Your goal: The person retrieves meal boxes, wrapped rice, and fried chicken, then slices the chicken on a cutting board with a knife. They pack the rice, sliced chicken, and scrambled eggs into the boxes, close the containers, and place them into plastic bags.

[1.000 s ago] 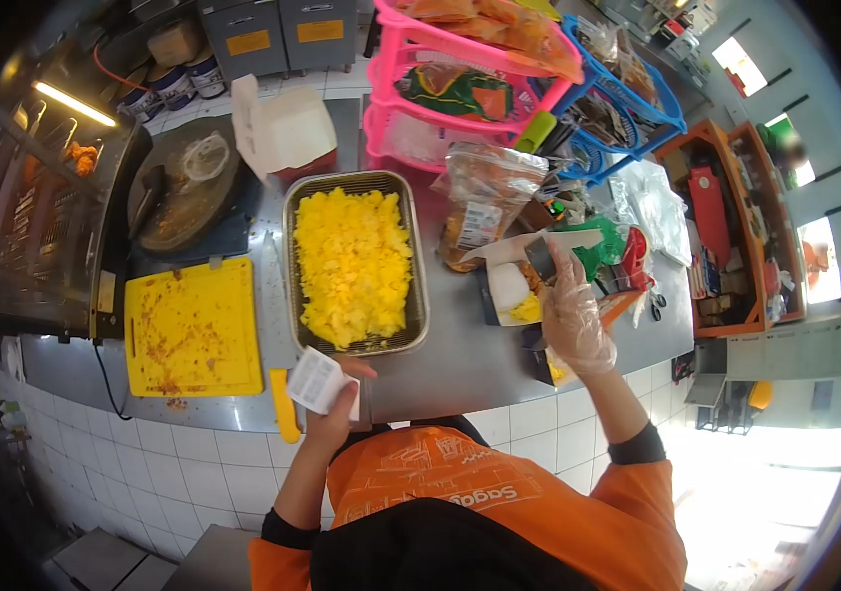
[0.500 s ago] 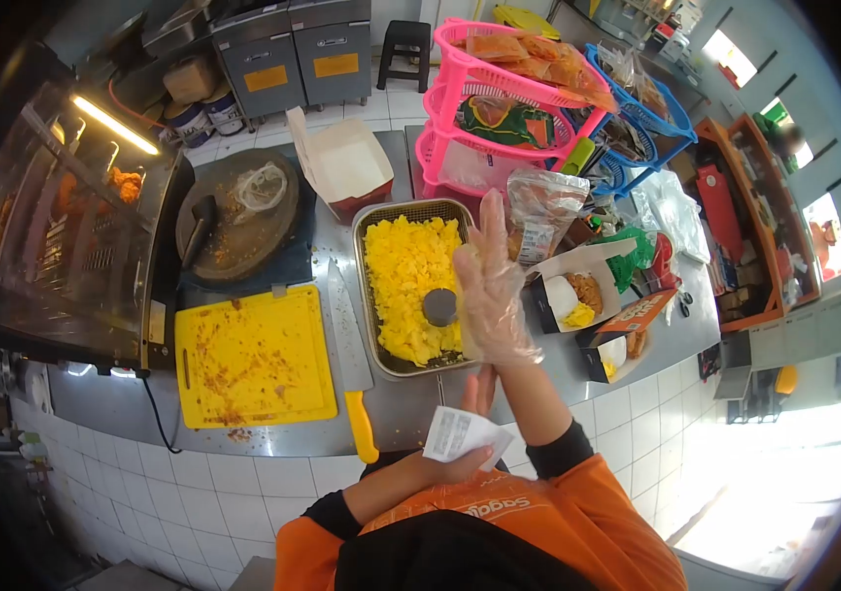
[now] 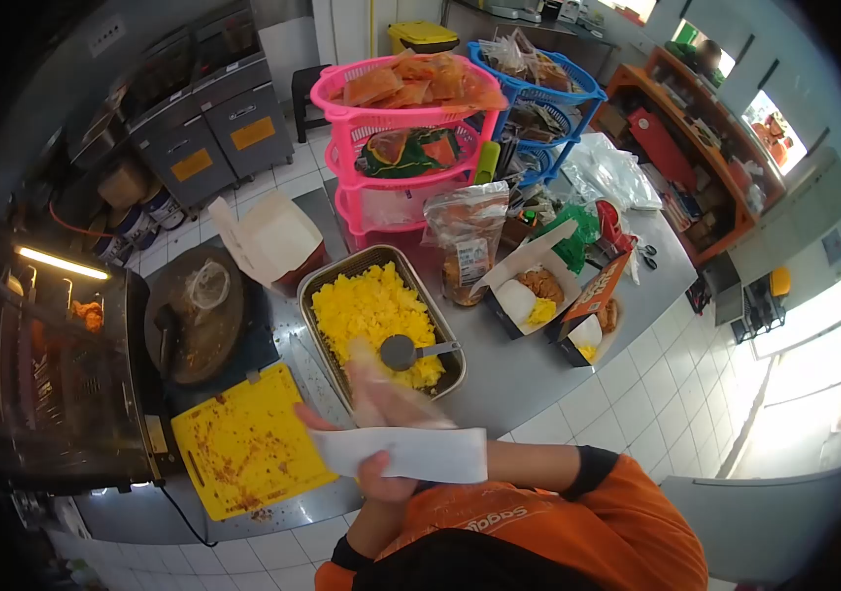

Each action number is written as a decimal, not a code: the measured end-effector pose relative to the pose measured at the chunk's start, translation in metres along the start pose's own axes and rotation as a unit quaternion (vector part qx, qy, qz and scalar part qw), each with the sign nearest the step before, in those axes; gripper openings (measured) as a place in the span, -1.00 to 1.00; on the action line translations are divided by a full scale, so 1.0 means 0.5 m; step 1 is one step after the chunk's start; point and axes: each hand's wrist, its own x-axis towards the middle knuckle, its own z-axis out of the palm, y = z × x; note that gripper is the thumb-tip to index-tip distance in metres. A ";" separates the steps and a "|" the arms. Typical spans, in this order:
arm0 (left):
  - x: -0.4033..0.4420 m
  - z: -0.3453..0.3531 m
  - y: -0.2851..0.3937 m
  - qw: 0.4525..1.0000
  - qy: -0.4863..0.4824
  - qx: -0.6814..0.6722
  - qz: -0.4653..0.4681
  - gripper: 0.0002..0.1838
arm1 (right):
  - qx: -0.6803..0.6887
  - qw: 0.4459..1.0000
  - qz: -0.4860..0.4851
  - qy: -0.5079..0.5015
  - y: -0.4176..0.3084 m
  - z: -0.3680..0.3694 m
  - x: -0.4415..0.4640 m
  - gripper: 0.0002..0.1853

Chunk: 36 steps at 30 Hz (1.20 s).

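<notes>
My left hand (image 3: 381, 483) grips a white paper slip (image 3: 415, 455) in front of my body, thumb over its lower edge. Behind the slip is my right hand (image 3: 396, 399), in a clear plastic glove and blurred; its fingers are partly hidden, so its grip cannot be made out. Just beyond it, a metal tray (image 3: 455, 369) holds chopped yellow food (image 3: 371, 307), and a grey measuring scoop (image 3: 399, 352) rests on the food with its handle pointing right. Two open boxes, one box (image 3: 511, 320) and another box (image 3: 578, 357), hold rice, yellow food and fried pieces.
A yellow cutting board (image 3: 253, 443) with crumbs lies left, below a round chopping block (image 3: 194, 330). An open carton (image 3: 272, 241) stands behind the tray. Pink baskets (image 3: 351, 163), blue baskets (image 3: 578, 98) and a plastic bag of food (image 3: 468, 241) are at the back. A heated cabinet (image 3: 56, 374) is far left.
My right hand has moved from the boxes, across the tray, to behind the slip. The scoop now lies on the yellow food. The slip appears more stretched out, and the view has turned.
</notes>
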 end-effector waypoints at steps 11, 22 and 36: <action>0.289 -0.315 0.063 0.803 0.446 0.384 -0.095 -0.54 | -0.239 0.949 0.111 0.172 0.366 -0.822 0.107 -0.77; 0.096 -0.178 0.165 0.722 0.372 0.571 -0.123 -0.45 | -0.487 0.821 0.257 -0.152 0.700 -0.962 0.235 -0.37; -0.063 0.010 0.098 0.809 0.323 0.490 -0.029 -0.36 | -0.301 0.931 0.028 0.207 0.492 -1.046 0.125 -0.76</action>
